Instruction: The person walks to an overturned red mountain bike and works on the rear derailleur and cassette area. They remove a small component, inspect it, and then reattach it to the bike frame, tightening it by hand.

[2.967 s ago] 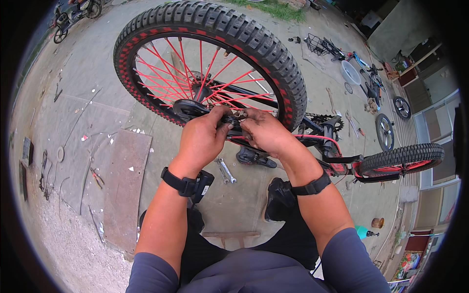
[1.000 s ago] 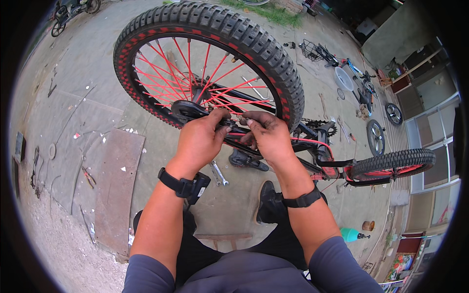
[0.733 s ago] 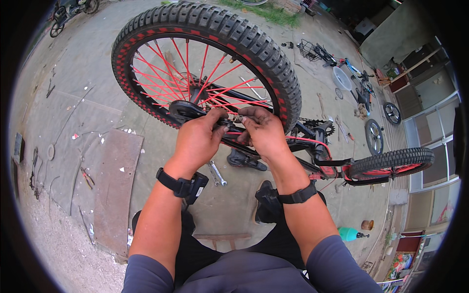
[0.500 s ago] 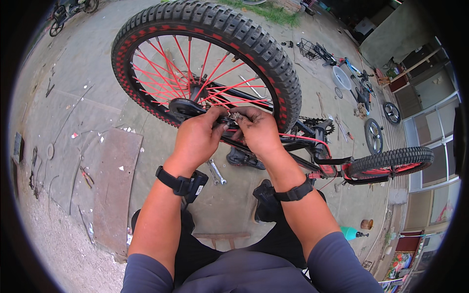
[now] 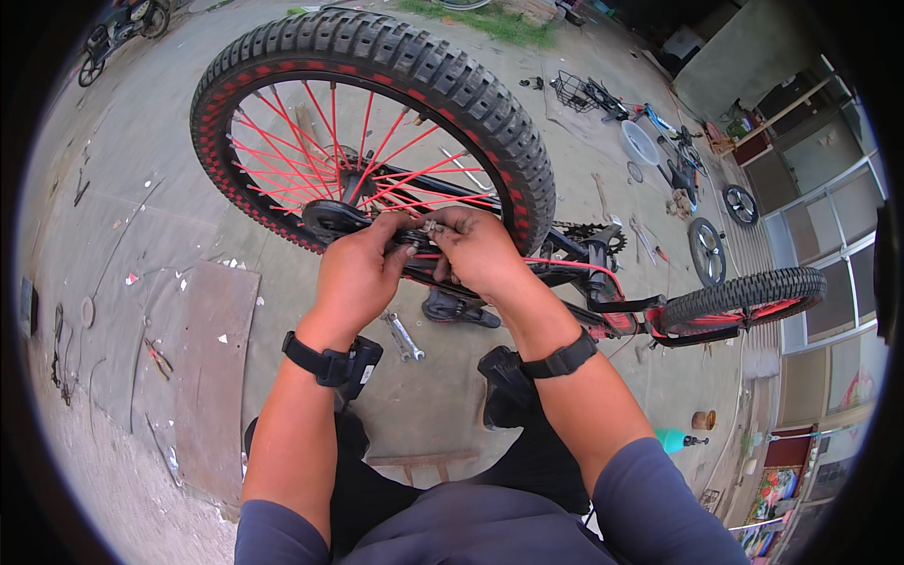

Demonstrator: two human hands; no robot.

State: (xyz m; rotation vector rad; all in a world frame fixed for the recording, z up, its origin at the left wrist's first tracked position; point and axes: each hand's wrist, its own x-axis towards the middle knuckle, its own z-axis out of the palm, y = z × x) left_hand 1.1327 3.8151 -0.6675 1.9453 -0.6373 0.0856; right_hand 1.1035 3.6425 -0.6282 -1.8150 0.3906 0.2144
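I see black bike (image 5: 565,279), red-spoked, knobbly-tyred, reaching from upper left toward right. I make out small metal piece (image 5: 431,227) beside near wheel (image 5: 352,185), partly covered, shape unclear.

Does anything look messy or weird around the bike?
Yes: the right hand looks smudged dark, maybe greasy. White scraps lie on and around the brown board like litter, and a loose wheel lies off to the right.

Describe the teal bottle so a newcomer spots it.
Start at the bicycle's wheel at picture right; go down and left to the right sleeve. The teal bottle pokes out beside it, black-tipped. Its colour sets it apart from the small brown container nearby.
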